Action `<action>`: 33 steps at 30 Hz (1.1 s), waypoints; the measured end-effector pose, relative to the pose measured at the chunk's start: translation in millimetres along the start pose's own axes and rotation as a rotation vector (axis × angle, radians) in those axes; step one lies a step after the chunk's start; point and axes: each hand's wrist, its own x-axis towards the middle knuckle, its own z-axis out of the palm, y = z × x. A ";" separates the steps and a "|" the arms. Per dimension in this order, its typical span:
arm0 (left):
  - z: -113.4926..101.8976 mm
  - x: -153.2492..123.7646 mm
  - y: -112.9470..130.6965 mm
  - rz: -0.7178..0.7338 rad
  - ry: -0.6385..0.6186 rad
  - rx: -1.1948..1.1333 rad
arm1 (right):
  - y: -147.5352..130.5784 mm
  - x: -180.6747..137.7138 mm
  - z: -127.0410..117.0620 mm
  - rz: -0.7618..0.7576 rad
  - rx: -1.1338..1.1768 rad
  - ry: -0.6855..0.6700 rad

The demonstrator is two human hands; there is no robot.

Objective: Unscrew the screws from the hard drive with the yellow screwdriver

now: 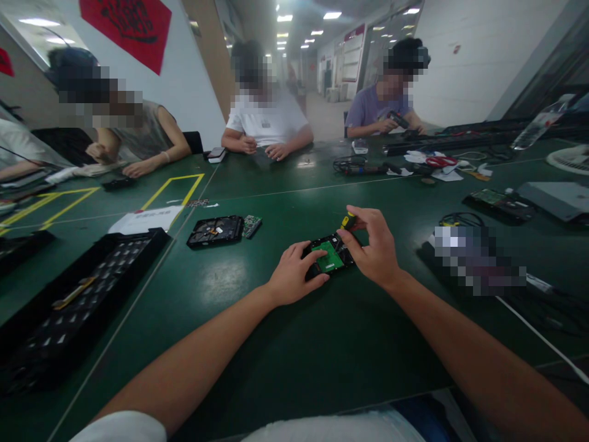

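Note:
A hard drive lies on the green table with its green circuit board facing up. My left hand holds it by the left side, with a finger stretched over the board. Pinched in my right hand is a small yellow and black screwdriver, held above the drive's far right part. The screwdriver's tip is hard to make out against the dark drive. To the left lies another hard drive, with a loose circuit board at its right end.
A long black tray sits on the left, near a white paper sheet. On the right are a black-and-green device, a grey box and cables. Across the table, several people sit working with their hands.

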 end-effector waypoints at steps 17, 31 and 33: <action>0.2 -0.2 0.2 0.007 0.005 -0.003 | -2.0 0.5 1.6 0.008 -0.005 0.005; -0.1 0.2 0.6 0.002 0.002 0.013 | -2.4 0.1 1.1 -0.035 0.021 -0.088; -0.7 0.3 1.4 0.003 0.000 0.016 | -4.2 1.6 0.0 -0.057 -0.008 -0.055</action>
